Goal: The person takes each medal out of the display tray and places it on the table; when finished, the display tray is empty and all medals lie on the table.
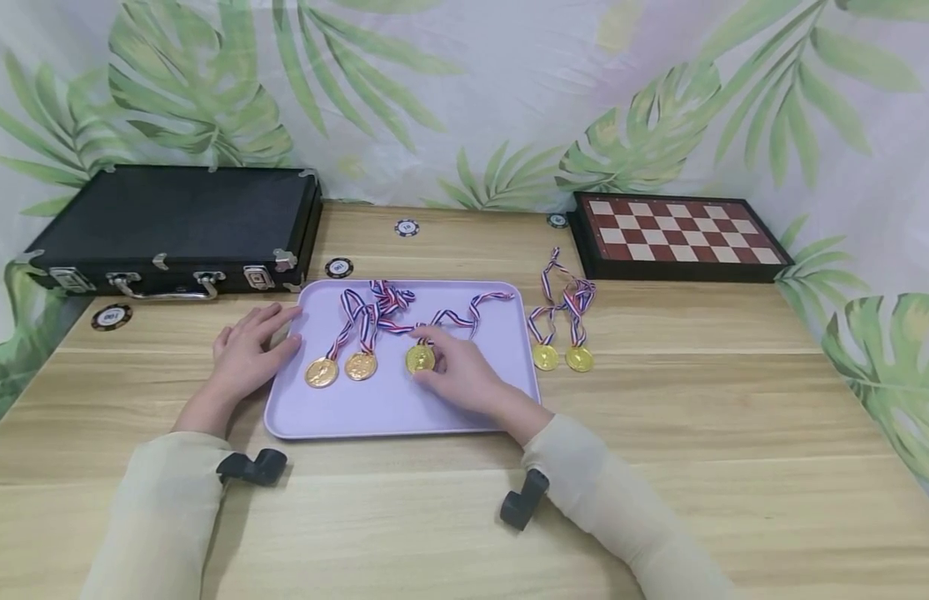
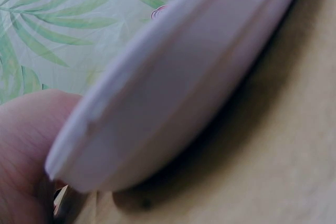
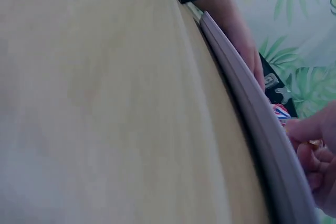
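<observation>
case (image 1: 172, 221), chessboard (image 1: 677, 233) behind tray (image 1: 404, 408)

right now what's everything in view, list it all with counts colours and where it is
tray: 1, lilac, table centre
medals on tray: 3, gold, striped ribbons
medals off tray: 2, gold, on table right of tray
case: 1, black, back left
chessboard: 1, red and white, back right
poker chips: 4, dark or blue and white, scattered behind and left of tray
table: 1, light wood
left hand: 1, rests on tray's left edge
right hand: 1, on tray, fingers at rightmost tray medal
</observation>
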A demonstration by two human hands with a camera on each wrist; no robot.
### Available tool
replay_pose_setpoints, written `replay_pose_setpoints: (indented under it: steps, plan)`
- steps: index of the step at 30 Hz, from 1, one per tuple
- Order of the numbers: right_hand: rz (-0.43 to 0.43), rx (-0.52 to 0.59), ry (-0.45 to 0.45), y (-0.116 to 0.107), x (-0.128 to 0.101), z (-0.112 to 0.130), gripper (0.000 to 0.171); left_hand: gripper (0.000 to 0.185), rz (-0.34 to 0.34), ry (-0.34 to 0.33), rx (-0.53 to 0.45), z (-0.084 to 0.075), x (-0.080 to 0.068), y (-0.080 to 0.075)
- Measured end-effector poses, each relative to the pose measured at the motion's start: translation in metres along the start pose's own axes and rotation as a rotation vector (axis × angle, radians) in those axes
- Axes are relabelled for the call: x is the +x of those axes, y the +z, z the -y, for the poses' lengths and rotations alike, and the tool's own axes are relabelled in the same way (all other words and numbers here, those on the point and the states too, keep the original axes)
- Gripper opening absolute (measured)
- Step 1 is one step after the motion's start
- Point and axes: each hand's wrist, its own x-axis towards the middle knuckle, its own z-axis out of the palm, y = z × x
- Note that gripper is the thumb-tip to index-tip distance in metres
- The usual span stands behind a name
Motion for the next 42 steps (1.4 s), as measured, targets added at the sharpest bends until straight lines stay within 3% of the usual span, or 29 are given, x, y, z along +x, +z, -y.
replay_pose_setpoints:
  steps: [7,14,22,27,31,34,40,42]
  plan:
    - [-0.031,0.196,-0.023,-0.049,-0.018,0.004,0.047,0.048,-0.001,0.006,-0.003,0.000,-0.001,-0.001]
    - [-0.091,0.263,-0.138,-0.111,-0.044,0.004,0.051,0.048,0.001,0.003,-0.001,0.000,0.000,0.000]
    - [-0.245,0.438,-0.266,-0.174,-0.076,0.006,0.050,0.048,0.007,0.009,-0.004,-0.001,-0.001,0.000]
    - [-0.362,0.546,-0.253,-0.206,-0.094,0.001,0.049,0.047,0.002,0.006,0.000,-0.001,0.000,-0.001]
    - [-0.422,0.611,-0.201,-0.226,-0.103,-0.013,0.048,0.047,-0.001,0.012,-0.010,-0.002,0.001,0.000]
    - [-0.460,0.588,-0.088,-0.236,-0.100,-0.026,0.046,0.046,-0.009,0.011,-0.015,-0.002,0.001,0.000]
    - [-0.473,0.565,0.125,-0.242,-0.074,-0.061,0.043,0.046,-0.014,0.001,-0.017,-0.003,0.000,-0.001]
    - [-0.455,0.513,0.190,-0.237,-0.066,-0.072,0.044,0.046,-0.015,0.002,-0.017,-0.003,-0.001,-0.001]
